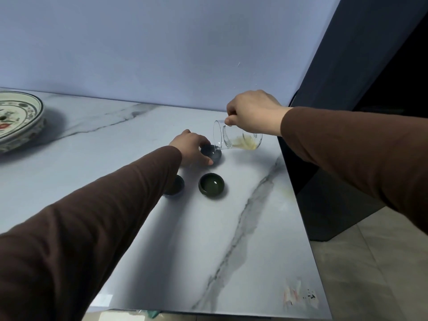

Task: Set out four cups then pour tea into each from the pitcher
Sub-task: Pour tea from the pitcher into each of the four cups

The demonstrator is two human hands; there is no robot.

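My right hand (252,112) grips a clear glass pitcher (238,137), tipped far to the left with its spout over a dark cup (212,154). A little yellowish tea sits in the pitcher's low side. My left hand (190,147) holds that far cup at its left rim, thumb in front. A second dark cup (211,186) stands nearer, with greenish tea in it. A third dark cup (176,185) is half hidden under my left sleeve. A fourth cup is not visible.
A marble-patterned table (231,251) carries everything. Its right edge runs along a dark panel and tiled floor (370,262). A painted ceramic plate stack (16,121) sits at the far left. A pale wall rises behind the table.
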